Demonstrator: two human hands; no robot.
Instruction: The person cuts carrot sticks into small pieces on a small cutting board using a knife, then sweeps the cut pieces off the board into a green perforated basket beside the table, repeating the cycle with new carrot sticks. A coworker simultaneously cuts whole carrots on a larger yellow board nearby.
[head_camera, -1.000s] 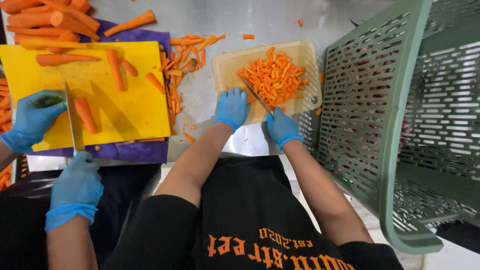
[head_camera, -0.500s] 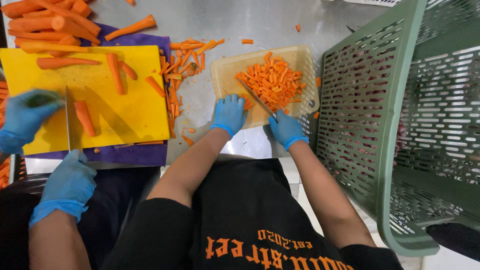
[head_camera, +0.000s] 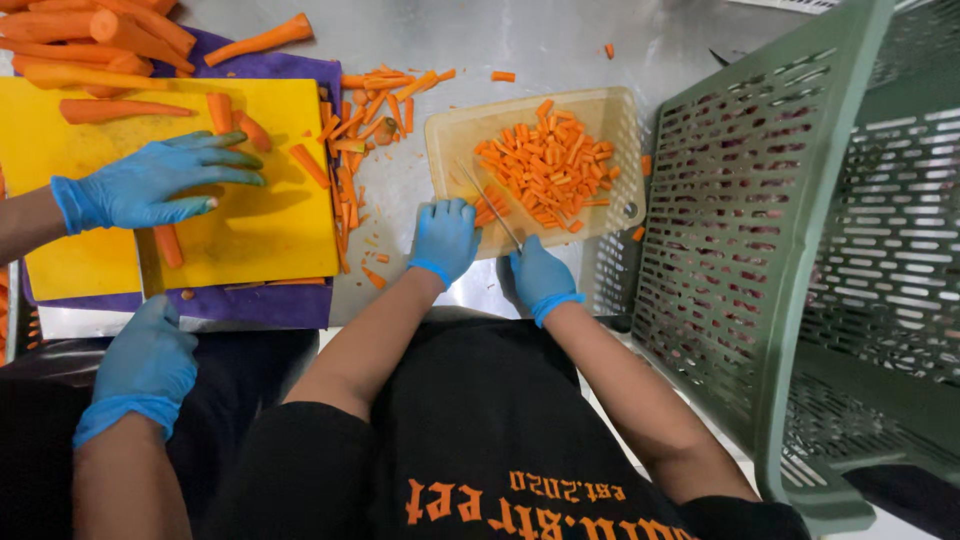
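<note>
Nearest the camera is the person's black shirt (head_camera: 500, 440), with both bare forearms reaching out over the steel table (head_camera: 560, 40). The left hand (head_camera: 443, 237), in a blue glove, is curled with its fingertips pressed down at the near edge of the pale board (head_camera: 452, 135), grasping nothing that can be made out for certain. The right hand (head_camera: 540, 277), also gloved blue, is clenched around the handle of a knife (head_camera: 490, 205), whose thin blade slants up and left across the board between the two hands. Just beyond the blade, a heap of short carrot sticks (head_camera: 548, 170) fills the middle of the board. To the right, a green slotted crate (head_camera: 780, 250) stands tilted beside the board. To the left, a co-worker's gloved hand (head_camera: 150, 185) lies flat and spread on a yellow board (head_camera: 270, 230), with another gloved hand (head_camera: 145, 365) at the table edge below it. Loose carrot strips (head_camera: 360, 110) are scattered between the boards, and whole carrots (head_camera: 90, 30) are piled at the far left corner.
</note>
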